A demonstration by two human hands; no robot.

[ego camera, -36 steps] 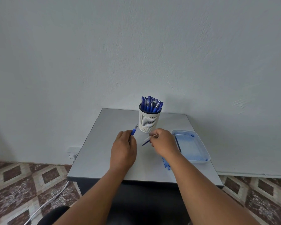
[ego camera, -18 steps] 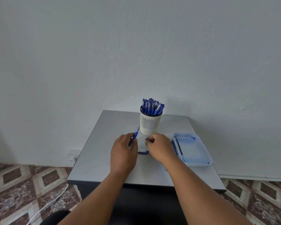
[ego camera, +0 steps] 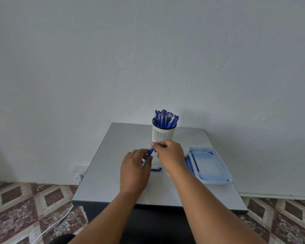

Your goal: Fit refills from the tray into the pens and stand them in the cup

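I have both hands on one pen (ego camera: pixel 150 152) in front of the cup, so I read this as the assembly step: closing the pen up around its refill. My left hand (ego camera: pixel 135 171) curls round the lower barrel, thumb and fingers pinching it, and my right hand (ego camera: pixel 169 155) pinches the upper end at the tip, with the pen slanting up and away between them. To do this well, I judge the left grip should stay firm and still while the right does the turning or pushing, keeping both halves in one straight line so nothing binds or bends. Whether the refill is fully seated I cannot tell; my fingers hide the joint. A blue cap (ego camera: pixel 156 168) lies flat on the table (ego camera: pixel 102 173) just beside my left hand, near enough to pick up once the barrel is closed. Now the containers. The white slotted cup (ego camera: pixel 163 133) stands upright just behind my right hand, already crowded with blue pens (ego camera: pixel 165 118) standing on end, so the next one will need a gap picked out before it goes in. The pale blue tray (ego camera: pixel 224 171) sits well off to the right; I make out one dark refill (ego camera: pixel 195 162) lying along its left side, and the rest of its floor looks bare, though the glare makes that hard to confirm. A few blue pens (ego camera: pixel 187 162) lie on the table between my right wrist and the tray, partly hidden.
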